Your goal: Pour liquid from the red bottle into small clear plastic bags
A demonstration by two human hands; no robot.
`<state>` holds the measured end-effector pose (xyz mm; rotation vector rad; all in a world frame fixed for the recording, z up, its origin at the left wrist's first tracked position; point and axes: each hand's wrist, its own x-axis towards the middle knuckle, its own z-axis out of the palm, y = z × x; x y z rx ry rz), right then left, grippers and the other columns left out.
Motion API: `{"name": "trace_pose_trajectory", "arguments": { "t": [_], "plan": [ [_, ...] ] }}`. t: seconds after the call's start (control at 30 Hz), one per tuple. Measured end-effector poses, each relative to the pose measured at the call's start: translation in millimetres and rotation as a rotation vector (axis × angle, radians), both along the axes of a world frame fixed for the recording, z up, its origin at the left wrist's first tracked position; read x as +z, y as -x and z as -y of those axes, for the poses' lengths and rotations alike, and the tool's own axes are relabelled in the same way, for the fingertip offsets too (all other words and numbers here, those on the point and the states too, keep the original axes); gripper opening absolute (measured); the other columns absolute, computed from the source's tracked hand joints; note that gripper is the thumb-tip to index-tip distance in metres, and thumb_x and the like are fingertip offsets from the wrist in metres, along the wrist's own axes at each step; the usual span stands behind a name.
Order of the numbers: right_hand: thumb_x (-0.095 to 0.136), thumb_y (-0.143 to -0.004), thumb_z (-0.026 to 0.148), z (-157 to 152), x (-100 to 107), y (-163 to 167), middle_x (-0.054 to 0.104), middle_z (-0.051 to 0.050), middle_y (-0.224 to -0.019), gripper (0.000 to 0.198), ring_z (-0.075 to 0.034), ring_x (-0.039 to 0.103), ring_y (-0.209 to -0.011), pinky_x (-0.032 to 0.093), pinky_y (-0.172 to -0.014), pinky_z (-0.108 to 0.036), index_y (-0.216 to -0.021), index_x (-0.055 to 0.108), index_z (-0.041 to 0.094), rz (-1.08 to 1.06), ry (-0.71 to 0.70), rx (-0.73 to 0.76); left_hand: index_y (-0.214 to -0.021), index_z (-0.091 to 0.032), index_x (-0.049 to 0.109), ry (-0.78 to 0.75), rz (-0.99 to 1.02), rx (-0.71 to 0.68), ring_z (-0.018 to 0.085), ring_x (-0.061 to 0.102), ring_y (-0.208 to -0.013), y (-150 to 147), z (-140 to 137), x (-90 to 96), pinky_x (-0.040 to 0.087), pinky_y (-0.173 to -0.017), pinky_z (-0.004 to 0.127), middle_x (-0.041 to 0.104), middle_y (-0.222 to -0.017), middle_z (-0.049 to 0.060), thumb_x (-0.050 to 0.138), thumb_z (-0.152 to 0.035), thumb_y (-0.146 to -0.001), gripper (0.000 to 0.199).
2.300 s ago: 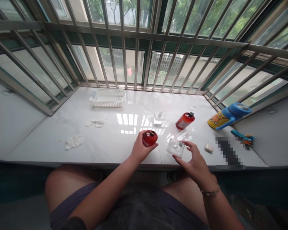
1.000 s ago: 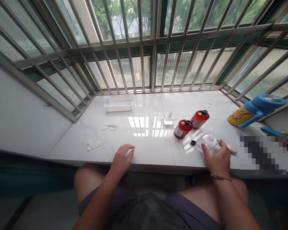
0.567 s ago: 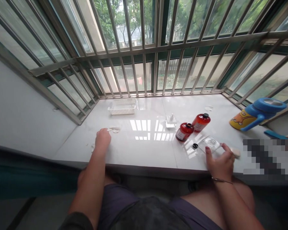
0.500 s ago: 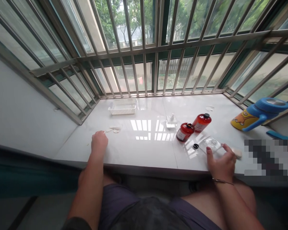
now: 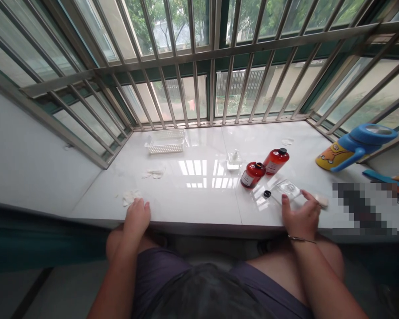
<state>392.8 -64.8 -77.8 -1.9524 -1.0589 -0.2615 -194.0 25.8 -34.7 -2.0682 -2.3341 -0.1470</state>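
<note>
At the near left of the white ledge, my left hand (image 5: 138, 217) has its fingers curled down at the edge of a crumpled white tissue (image 5: 130, 197); its fingertips are hidden. On the right, my right hand (image 5: 301, 215) has thumb and forefinger at the near side of a clear square bottle (image 5: 288, 188) lying on its side. A small black cap (image 5: 267, 194) lies left of this bottle. Just beyond stand two red bottles, an uncapped one (image 5: 252, 175) and one with a black cap (image 5: 276, 162). A pale lump (image 5: 322, 201) sits beside my right fingers.
Another tissue scrap (image 5: 154, 173) lies beyond my left hand, and a white basket (image 5: 166, 146) stands at the back left. A clear pump top (image 5: 234, 160) is near mid-ledge. A blue and yellow flask (image 5: 349, 150) stands right. Metal bars line the window behind.
My left hand has drawn back toward me, and the white tissue under it now shows. My right hand stays at the clear bottle. The view has tilted slightly.
</note>
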Motion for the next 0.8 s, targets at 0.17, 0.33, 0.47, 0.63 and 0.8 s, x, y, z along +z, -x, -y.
{"name": "trace_pose_trajectory", "arguments": {
  "t": [0.17,0.33,0.47,0.63,0.8],
  "plan": [
    [0.056,-0.096,0.076,-1.0,-3.0,-2.3,0.059,-0.029,-0.146,0.087,-0.046,0.053,-0.139,0.041,-0.119,-0.062,-0.151,0.050,0.008,0.002,-0.009,0.020,-0.144,0.004,0.060,-0.015,-0.018,0.120,0.041,0.047,-0.154,26.6,-23.0,14.8,0.038,-0.127,0.054,0.055,-0.156,0.034,0.028,-0.034,-0.107,0.062],
    [0.053,-0.095,0.079,-0.5,-0.7,-0.5,0.060,-0.028,-0.145,0.089,-0.046,0.054,-0.137,0.041,-0.117,-0.061,-0.151,0.051,0.009,0.000,0.011,0.004,-0.151,0.005,0.054,0.053,0.008,0.157,0.042,0.046,-0.156,27.8,-30.1,7.5,0.041,-0.125,0.053,0.050,-0.163,0.034,0.034,-0.032,-0.106,0.062],
    [0.055,-0.096,0.077,0.5,1.5,1.5,0.060,-0.028,-0.146,0.089,-0.047,0.054,-0.139,0.041,-0.119,-0.062,-0.152,0.051,0.008,0.009,0.006,0.004,-0.156,0.007,0.048,0.043,0.008,0.140,0.041,0.041,-0.161,16.6,-22.6,-0.4,0.037,-0.129,0.053,0.046,-0.166,0.034,0.033,-0.032,-0.107,0.064],
    [0.058,-0.097,0.075,2.2,0.9,2.2,0.059,-0.028,-0.148,0.087,-0.049,0.053,-0.141,0.040,-0.121,-0.065,-0.153,0.051,0.009,0.005,-0.004,0.006,-0.154,0.005,0.051,0.061,0.033,0.102,0.040,0.042,-0.160,1.4,-13.1,-2.7,0.038,-0.129,0.052,0.048,-0.165,0.033,0.032,-0.034,-0.109,0.063],
    [0.057,-0.097,0.075,2.4,-2.0,1.4,0.059,-0.028,-0.149,0.087,-0.049,0.053,-0.141,0.040,-0.121,-0.064,-0.154,0.050,0.009,0.005,-0.006,0.004,-0.157,-0.002,0.051,0.090,0.130,-0.032,0.039,0.037,-0.163,-48.3,0.0,-7.6,0.035,-0.129,0.056,0.045,-0.169,0.030,0.034,-0.036,-0.110,0.060]
  ]
}}
